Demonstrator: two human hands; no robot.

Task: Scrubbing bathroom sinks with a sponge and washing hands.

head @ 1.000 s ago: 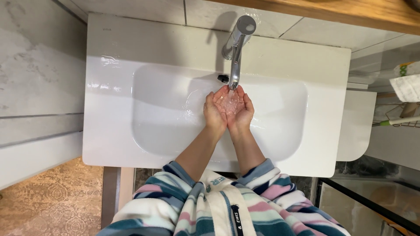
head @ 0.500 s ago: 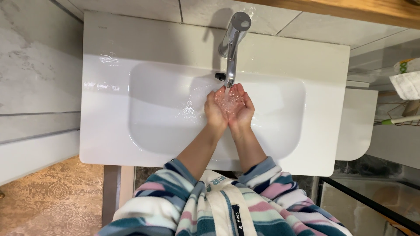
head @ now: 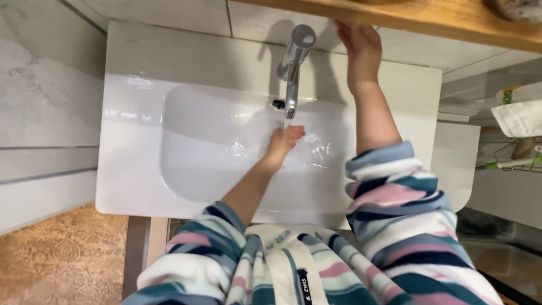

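Observation:
Water runs from a chrome tap [head: 292, 62] into a white rectangular sink [head: 135, 135]. My left hand [head: 282, 141] stays under the stream in the basin, palm up and fingers loosely apart, holding nothing. My right hand [head: 358, 48] is raised to the back of the sink, right of the tap, with its fingers reaching up under the edge of a wooden shelf [head: 446, 20]. The fingertips are partly hidden by the shelf. Both arms wear striped fleece sleeves pushed back from the wrists.
A tiled wall runs behind the sink. A white side cabinet [head: 454, 164] adjoins on the right, with a wire rack and a folded towel [head: 519, 116] beyond. A patterned tan floor mat [head: 56, 260] lies at the lower left.
My two hands were cupped together under the running water. My right hand has left the stream and risen to the back right, under the shelf. My left hand stays in the water.

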